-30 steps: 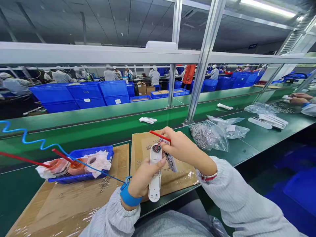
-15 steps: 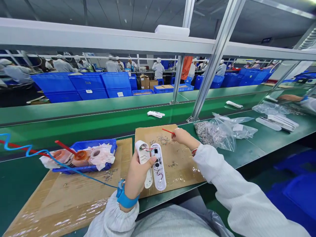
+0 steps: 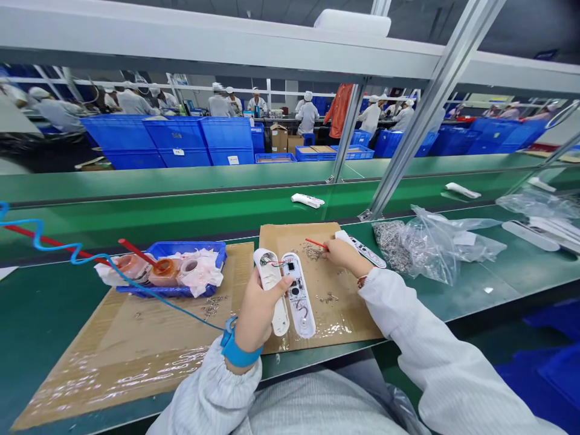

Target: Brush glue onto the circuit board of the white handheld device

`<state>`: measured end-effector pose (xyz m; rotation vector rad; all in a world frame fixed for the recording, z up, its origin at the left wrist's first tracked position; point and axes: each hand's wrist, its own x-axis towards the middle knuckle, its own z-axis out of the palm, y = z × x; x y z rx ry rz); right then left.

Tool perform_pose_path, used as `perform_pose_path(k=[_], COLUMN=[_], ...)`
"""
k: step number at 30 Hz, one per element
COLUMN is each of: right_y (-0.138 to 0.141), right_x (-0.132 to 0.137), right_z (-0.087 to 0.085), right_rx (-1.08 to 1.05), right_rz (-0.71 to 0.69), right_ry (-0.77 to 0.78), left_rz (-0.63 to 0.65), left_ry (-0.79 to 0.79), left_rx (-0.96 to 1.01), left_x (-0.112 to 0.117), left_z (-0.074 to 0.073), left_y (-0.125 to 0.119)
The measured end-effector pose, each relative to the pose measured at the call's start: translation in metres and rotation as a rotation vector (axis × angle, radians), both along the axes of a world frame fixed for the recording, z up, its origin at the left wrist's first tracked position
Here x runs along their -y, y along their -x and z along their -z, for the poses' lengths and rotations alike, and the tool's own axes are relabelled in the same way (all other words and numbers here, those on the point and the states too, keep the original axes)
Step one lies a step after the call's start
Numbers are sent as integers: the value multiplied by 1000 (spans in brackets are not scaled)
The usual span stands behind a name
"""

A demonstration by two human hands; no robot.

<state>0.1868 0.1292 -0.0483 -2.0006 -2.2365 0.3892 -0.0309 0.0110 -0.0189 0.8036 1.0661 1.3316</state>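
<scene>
My left hand (image 3: 257, 308) is closed around a white plastic housing half (image 3: 273, 290), its thumb reaching onto the matching half with a circuit board (image 3: 298, 296). Thin red and dark wires run between the two halves near their top ends. In my right hand (image 3: 343, 256) is a thin red stick (image 3: 316, 243), held by pinched fingers over a scatter of small metal parts (image 3: 312, 252). A few more metal bits (image 3: 327, 298) lie nearer me on the cardboard (image 3: 344, 323). Just beyond my right hand rests another white housing with a board (image 3: 362, 249), partly hidden by it.
A blue tray (image 3: 170, 291) with open jars, paper and a red stick stands left. A coiled blue cord (image 3: 158, 300) runs to my wristband. Bags of metal parts (image 3: 428, 244) lie right. White housings (image 3: 308, 200) sit on the green belt (image 3: 217, 211); a metal post (image 3: 408, 133) rises behind.
The view has shifted, moving the scene somewhat. A white housing with a board now lies beside my right hand, where none showed before. Both hands keep their holds.
</scene>
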Motion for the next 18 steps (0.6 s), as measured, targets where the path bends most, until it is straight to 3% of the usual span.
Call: perform_pose_path(k=[4, 8, 12, 15, 18], right_y=[2, 15, 45, 65, 77], right_x=[26, 72, 109, 118, 118], right_z=[-32, -57, -55, -48, -45], right_rx=[-264, -621, -1131, -1231, -1243], right_rz=[-33, -56, 48, 103, 134], right_ry=[-16, -14, 139, 178, 120], left_rz=[-118, -212, -341, -446, -532], left_ry=[39, -44, -131, -203, -267], left_rx=[174, 328, 394, 417, 427], left_x=[-10, -20, -23, -21, -19], left_z=[-2, -2, -6, -11, -16], left_y=[-3, -8, -18, -26, -31])
